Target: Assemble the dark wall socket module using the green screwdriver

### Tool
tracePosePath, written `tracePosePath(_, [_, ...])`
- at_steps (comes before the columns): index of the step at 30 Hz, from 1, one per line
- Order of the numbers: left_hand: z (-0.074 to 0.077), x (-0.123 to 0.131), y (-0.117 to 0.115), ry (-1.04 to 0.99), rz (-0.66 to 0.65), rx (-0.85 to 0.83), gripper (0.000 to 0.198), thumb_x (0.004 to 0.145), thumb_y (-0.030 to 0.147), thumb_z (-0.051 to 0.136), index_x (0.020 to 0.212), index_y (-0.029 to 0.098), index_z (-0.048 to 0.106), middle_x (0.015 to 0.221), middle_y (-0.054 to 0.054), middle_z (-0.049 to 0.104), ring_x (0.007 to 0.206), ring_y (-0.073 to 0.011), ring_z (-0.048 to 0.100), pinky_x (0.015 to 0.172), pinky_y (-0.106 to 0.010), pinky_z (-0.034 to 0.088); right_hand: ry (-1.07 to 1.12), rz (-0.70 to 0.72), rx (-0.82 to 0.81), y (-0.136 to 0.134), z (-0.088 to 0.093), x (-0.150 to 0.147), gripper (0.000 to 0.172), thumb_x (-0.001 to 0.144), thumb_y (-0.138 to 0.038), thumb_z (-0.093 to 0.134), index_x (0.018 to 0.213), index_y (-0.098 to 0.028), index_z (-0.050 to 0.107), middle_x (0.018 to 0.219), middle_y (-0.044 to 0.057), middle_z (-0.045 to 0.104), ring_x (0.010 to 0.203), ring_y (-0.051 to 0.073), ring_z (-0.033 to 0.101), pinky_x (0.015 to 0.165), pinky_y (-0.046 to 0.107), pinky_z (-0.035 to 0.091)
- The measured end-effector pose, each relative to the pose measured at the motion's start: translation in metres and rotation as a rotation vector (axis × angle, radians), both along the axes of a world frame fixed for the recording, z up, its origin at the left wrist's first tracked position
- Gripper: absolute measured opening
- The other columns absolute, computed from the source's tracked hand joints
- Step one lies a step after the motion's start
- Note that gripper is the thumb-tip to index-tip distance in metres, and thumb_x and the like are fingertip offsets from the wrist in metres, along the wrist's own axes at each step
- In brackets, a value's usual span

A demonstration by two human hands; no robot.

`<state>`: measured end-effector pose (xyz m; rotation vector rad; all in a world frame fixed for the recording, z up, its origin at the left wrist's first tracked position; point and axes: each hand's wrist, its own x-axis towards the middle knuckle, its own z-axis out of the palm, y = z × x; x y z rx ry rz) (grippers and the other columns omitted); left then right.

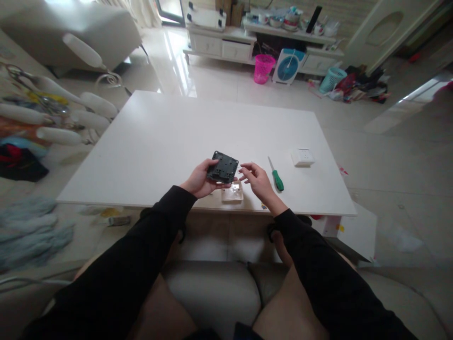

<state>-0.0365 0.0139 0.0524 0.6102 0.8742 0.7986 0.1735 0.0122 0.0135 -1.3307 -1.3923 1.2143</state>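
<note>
My left hand (201, 180) grips a black square plastic part (225, 166) by its left side, thumb on top and fingers below. The part has small holes and raised details on its upper face and is held tilted above the table. Just to its right is my right hand (258, 182), fingers bent and apart, with nothing I can make out in them. Below the black part, near the table's front edge, lies an open cream-coloured box (232, 194), partly hidden. To the right of my right hand rests a screwdriver with a green handle (278, 181), its shaft pointing away.
A white wall socket on its box (303, 157) stands at the right of the white table (170, 137). Past the table are a pink basket (264, 68), a blue-and-white fan (287, 66) and a low cabinet (237, 51). A lamp with white arms (90, 101) reaches near the left edge.
</note>
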Motion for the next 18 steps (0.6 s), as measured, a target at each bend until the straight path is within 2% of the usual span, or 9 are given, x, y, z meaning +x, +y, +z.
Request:
tracePosePath(3, [-0.009,0.009,-0.006,-0.060,0.005,-0.073,0.046,0.089,0.040,0.055,0.121,0.010,0.070,0.103,-0.019,0.079,0.093,-0.0319,0.076,0.072,-0.041,0.062,0.125,0.016,-0.063,0.000,0.001,-0.004,0.046,0.080,-0.058,0.072,0.107,-0.020,0.069,0.094,0.002,0.074,0.071,0.013,0.068,0.065,0.027,0.054])
tracePosePath(7, [-0.016,0.018,-0.012,-0.032,0.055,-0.124,0.033,0.089,0.036,0.060,0.106,0.011,0.071,0.093,-0.015,0.078,0.078,-0.0269,0.075,0.060,-0.037,0.062,0.158,-0.002,-0.076,-0.003,0.003,-0.006,0.042,0.073,-0.053,0.079,0.099,-0.020,0.072,0.084,0.000,0.071,0.074,0.013,0.062,0.064,0.025,0.051])
tracePosePath(12, [-0.017,0.031,-0.017,0.055,0.136,-0.076,0.022,0.088,0.029,0.060,0.101,0.014,0.068,0.082,-0.007,0.073,0.064,-0.0198,0.069,0.046,-0.028,0.056,0.167,-0.016,-0.072,-0.004,0.003,-0.006,0.041,0.069,-0.049,0.082,0.095,-0.019,0.073,0.079,0.000,0.069,0.071,0.013,0.057,0.063,0.026,0.048])
tracePosePath(15, [-0.015,0.040,-0.017,0.085,0.192,-0.027,0.022,0.087,0.030,0.060,0.103,0.016,0.066,0.076,-0.004,0.070,0.059,-0.0171,0.066,0.042,-0.023,0.050,0.192,-0.027,-0.052,-0.003,0.002,-0.006,0.040,0.070,-0.049,0.081,0.095,-0.020,0.072,0.082,0.000,0.069,0.072,0.014,0.057,0.063,0.027,0.048])
tracePosePath(18, [-0.013,0.049,-0.016,0.076,0.245,-0.037,0.025,0.090,0.037,0.059,0.103,0.016,0.064,0.075,-0.003,0.069,0.057,-0.0164,0.065,0.042,-0.022,0.049,0.244,-0.068,-0.028,-0.001,-0.001,-0.010,0.041,0.074,-0.050,0.076,0.104,-0.023,0.068,0.092,0.001,0.070,0.081,0.017,0.061,0.069,0.028,0.051])
